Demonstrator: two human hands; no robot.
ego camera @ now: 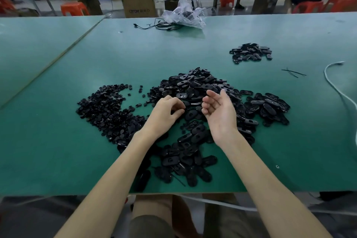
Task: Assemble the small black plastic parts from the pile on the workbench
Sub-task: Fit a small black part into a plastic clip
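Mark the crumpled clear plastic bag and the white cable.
Crumpled clear plastic bag (184, 15), head view, its middle.
White cable (325, 72), head view, its left bend.

Blk plastic parts (195, 91) heaped loose, mid green bench.

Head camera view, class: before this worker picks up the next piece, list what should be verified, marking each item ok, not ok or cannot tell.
1. Right hand free to take a part: palm up, fingers relaxed, empty. Ok.
2. Left hand already pinching a piece: fingers curled over the pile, contents hidden. Cannot tell.
3. Pile of oval shells within reach: directly under both hands. Ok.
4. Heap of small round pieces within reach: just beside the left hand. Ok.
5. Small separate heap kept apart from the main pile: bare green workbench between them. Ok.
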